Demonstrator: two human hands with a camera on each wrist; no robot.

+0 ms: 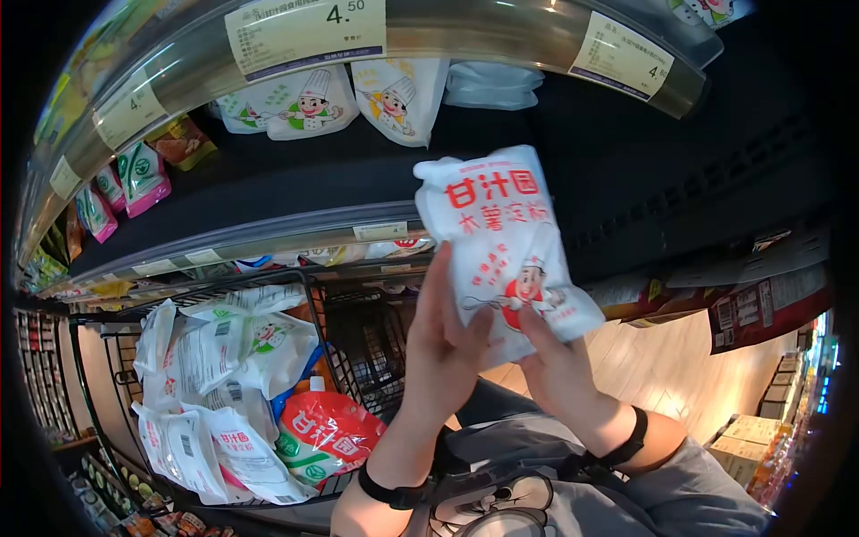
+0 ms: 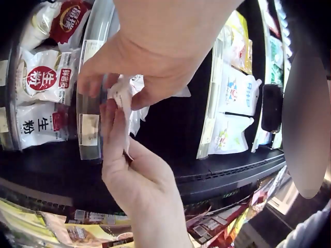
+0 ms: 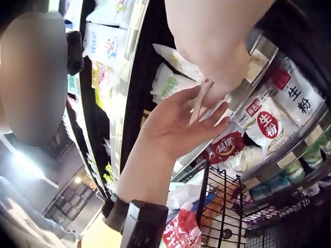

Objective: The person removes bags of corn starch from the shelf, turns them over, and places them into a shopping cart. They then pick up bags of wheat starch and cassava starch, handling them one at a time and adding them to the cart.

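Observation:
Between both hands is a white plastic pouch [image 1: 501,224] with red Chinese lettering and a cartoon chef, its printed front facing up in the head view. My left hand [image 1: 438,349] grips its lower left side, the thumb lying over the front. At the lower right corner my right hand [image 1: 564,367] pinches it, with the thumb on top. In both wrist views the pouch appears nearly edge-on, and the fingers of both hands come together around it. Similar chef-printed pouches [image 1: 313,103] sit on the shelf just beyond.
A black wire shopping cart [image 1: 309,291] at the left contains several white pouches [image 1: 224,349] and a red spouted pouch [image 1: 327,425]. Dark shelving with a price-tagged edge [image 1: 483,40] curves in front. Brown cartons [image 1: 747,438] stand on the floor at right.

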